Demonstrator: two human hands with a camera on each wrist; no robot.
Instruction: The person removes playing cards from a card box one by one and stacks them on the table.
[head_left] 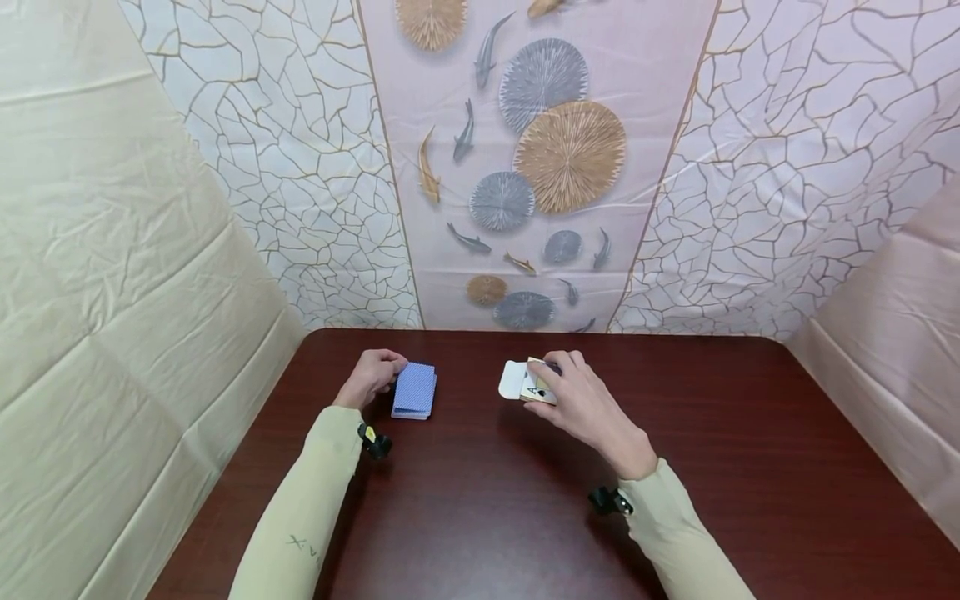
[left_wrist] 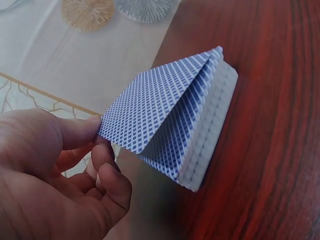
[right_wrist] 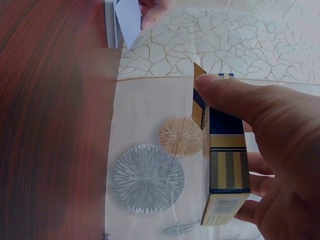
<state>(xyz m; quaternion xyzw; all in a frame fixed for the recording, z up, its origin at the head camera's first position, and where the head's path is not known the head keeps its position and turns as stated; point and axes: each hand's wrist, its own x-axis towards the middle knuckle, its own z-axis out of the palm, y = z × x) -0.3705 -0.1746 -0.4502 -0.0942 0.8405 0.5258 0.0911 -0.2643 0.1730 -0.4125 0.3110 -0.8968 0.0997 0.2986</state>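
At the back left of the table lies a deck of playing cards (head_left: 414, 395), blue-patterned backs up. My left hand (head_left: 367, 377) pinches the top card (left_wrist: 155, 97) at one corner between thumb and forefinger. In the left wrist view that card tilts up from the rest of the deck (left_wrist: 209, 127), its far edge still against it. My right hand (head_left: 585, 404) grips a card box (right_wrist: 228, 150), navy and gold, with the thumb across one side and the fingers behind. Its white flap (head_left: 512, 379) sticks out toward the left, and an ace shows on the box's upper face in the head view.
The dark red-brown table (head_left: 465, 500) reaches back to a patterned cloth backdrop (head_left: 525, 250). Pale cloth walls stand on the left (head_left: 135, 333) and right (head_left: 877, 333). Each wrist wears a small black camera.
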